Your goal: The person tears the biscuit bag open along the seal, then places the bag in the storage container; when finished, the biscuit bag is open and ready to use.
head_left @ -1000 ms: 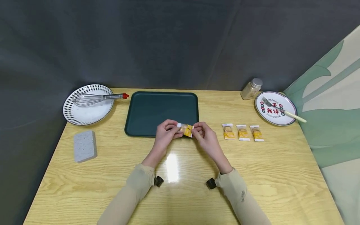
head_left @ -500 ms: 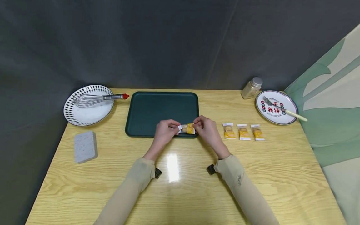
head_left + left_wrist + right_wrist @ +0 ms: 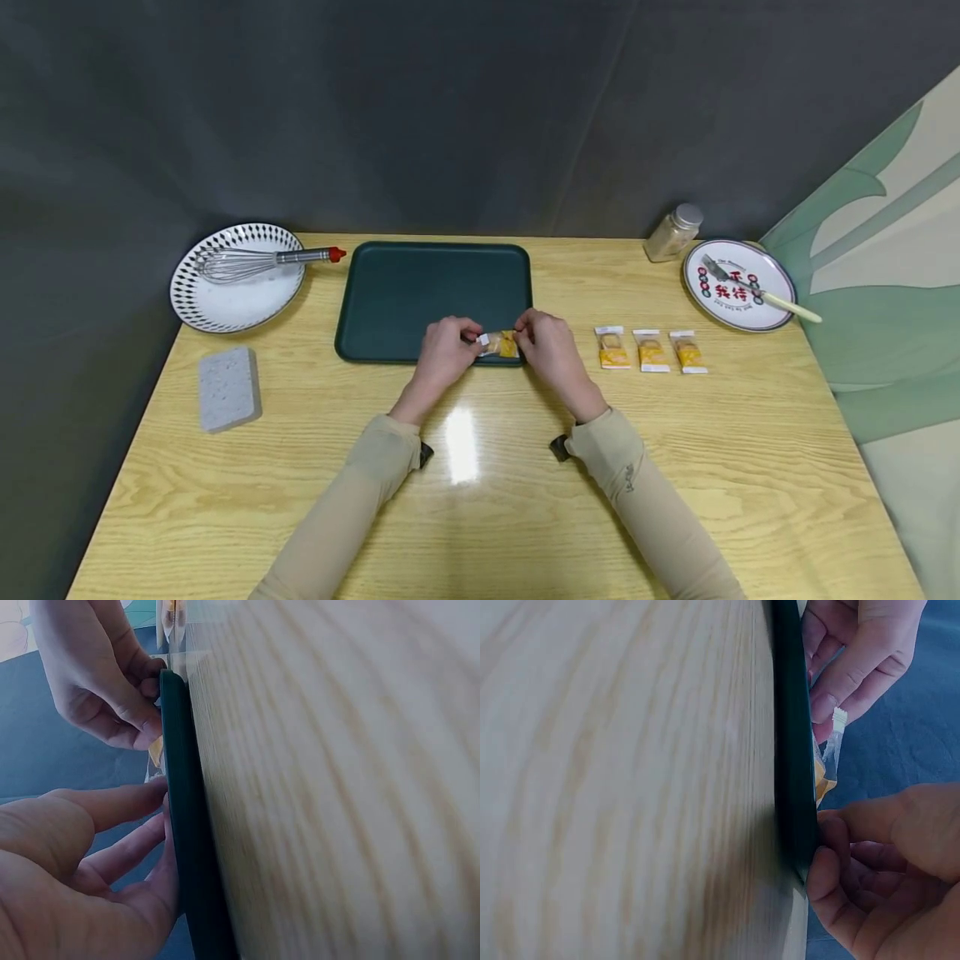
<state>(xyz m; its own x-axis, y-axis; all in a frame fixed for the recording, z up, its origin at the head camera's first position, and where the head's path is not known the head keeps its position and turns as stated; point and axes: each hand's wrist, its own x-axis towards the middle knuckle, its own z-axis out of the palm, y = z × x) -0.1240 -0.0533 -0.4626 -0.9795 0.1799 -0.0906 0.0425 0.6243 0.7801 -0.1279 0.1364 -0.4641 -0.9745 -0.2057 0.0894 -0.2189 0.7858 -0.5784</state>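
Small clear-and-yellow plastic snack packet point(image 3: 495, 343) lies between the hands, at the near edge of the flat dark-green rectangular tray point(image 3: 431, 287), toward its near right corner. Its long axis runs left to right, roughly parallel to the tray's near rim. Neither hand is clearly nearer: left hand point(image 3: 444, 352) pinches the white-ended left side, right hand point(image 3: 553, 352) pinches the yellow right side. Hands stand apart, one packet's length of wrapper bridging them; both come in from the near side. Wrist views show fingertips low, close against the rim. Hedge: rim and fingers cover the underside, so cannot tell whether the packet touches the tray floor or hangs just above it.

Surroundings: three similar yellow-and-clear packets point(image 3: 651, 352) stand in a row on the pale wood-grain desk point(image 3: 300, 517), right of the right hand, long axes running near to far, about crosswise to the held one. Grey rectangular sponge-like block point(image 3: 228, 389) lies well left of the tray.
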